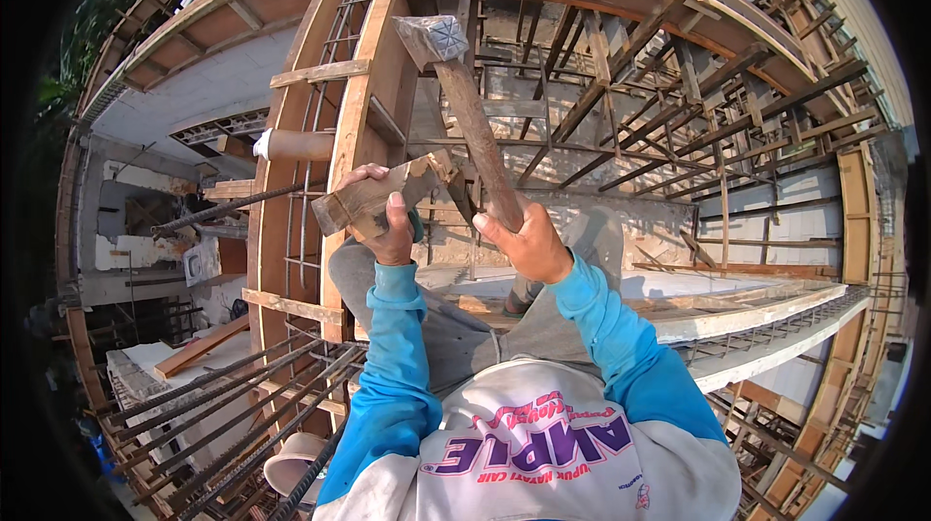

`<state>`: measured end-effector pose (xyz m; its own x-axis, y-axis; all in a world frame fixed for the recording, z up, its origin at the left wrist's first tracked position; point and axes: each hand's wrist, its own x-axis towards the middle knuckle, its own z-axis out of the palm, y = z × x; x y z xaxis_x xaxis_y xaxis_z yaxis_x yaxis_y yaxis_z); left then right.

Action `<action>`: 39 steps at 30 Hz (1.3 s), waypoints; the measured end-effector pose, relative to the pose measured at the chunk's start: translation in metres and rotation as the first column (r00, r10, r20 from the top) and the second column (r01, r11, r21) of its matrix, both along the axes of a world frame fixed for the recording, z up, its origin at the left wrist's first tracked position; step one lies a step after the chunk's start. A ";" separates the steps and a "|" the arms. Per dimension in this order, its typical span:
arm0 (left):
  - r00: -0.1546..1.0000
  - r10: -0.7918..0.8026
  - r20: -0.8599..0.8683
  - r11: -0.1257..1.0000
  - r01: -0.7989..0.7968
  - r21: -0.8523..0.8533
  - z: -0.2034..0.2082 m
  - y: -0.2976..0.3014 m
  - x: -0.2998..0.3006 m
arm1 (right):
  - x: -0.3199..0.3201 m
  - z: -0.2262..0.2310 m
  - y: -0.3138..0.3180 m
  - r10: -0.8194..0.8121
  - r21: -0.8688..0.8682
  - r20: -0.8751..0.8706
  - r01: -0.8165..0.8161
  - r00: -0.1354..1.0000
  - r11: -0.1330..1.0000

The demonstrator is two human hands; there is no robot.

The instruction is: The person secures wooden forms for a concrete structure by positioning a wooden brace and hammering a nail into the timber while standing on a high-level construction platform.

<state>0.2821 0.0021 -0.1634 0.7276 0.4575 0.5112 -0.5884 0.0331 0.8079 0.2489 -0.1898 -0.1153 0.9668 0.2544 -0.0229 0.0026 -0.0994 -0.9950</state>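
Observation:
My left hand [390, 238] is closed around a short, rough-ended wooden block [378, 199], with the thumb on its near face. In my right hand [535, 244] is a hammer [472, 118], gripped low on its worn wooden handle. The hammer is raised, and its metal head [436, 39] with a patterned face points away from me, beyond the block. Block and hammer handle are close together in front of my knees; whether they touch I cannot tell. A dark, narrow piece [462, 193] shows between the block's broken end and my right hand.
Left of my hands runs a timber formwork channel [364, 109] holding a rebar cage, crossed by a pale pipe [299, 145]. Several rebars [233, 405] extend at lower left, near a pail-like container [294, 463]. Timber props [621, 84] stand below at right. Beside my right knee lies a formwork edge [752, 312].

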 end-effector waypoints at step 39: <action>0.999 -0.040 -0.007 0.999 0.040 -0.006 -0.011 -0.010 0.001 | -0.012 -0.123 -0.007 0.072 0.147 -0.768 0.066 0.636 0.987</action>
<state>0.2827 -0.0084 -0.1747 0.7488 0.4310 0.5035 -0.5811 0.0615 0.8115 0.2374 -0.1970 -0.2384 0.6145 0.3237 -0.7194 -0.7697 0.0458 -0.6368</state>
